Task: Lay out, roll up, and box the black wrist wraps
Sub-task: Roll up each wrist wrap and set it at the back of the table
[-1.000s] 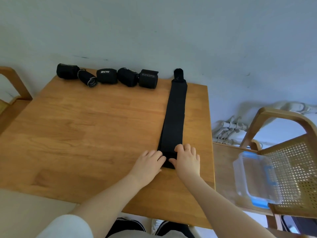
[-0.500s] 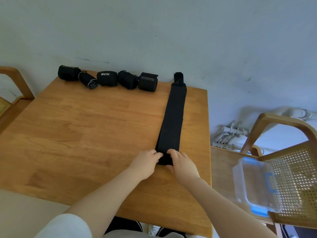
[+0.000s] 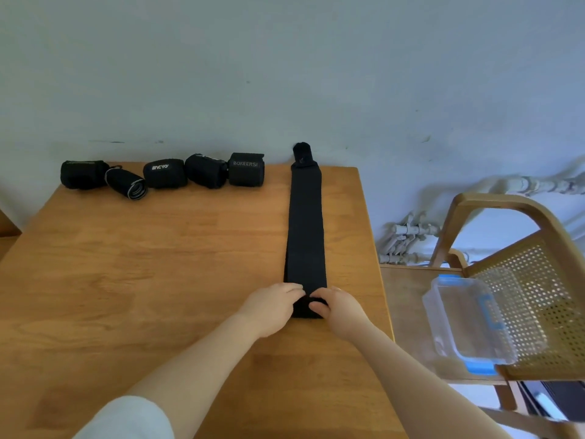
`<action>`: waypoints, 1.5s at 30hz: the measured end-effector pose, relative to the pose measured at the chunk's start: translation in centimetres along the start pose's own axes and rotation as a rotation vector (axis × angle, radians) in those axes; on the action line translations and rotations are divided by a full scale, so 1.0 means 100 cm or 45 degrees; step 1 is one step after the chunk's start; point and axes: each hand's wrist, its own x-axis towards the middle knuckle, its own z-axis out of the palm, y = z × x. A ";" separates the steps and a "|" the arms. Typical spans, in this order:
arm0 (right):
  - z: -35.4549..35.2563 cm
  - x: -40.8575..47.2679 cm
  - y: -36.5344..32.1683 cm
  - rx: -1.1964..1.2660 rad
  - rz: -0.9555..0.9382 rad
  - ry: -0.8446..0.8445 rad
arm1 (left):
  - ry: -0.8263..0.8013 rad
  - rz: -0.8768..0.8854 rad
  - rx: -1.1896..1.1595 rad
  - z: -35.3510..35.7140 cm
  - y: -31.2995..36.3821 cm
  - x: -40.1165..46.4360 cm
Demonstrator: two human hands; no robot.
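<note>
While curled, both hands (image 3: pixel 272 307) (image 3: pixel 340 307) pinch wrap (image 3: pixel 305 229).

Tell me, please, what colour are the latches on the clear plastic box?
Blue latches on the clear plastic box, seen in the head view.

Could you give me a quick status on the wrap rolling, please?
Both hands, left and right, grip the wrap's near end, roll just started. Five rolled wraps at table's far edge. Box on chair, empty. Nothing in the way.
</note>
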 end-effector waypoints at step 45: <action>-0.009 0.051 -0.015 0.300 0.271 0.316 | 0.353 -0.117 -0.678 -0.001 -0.030 0.038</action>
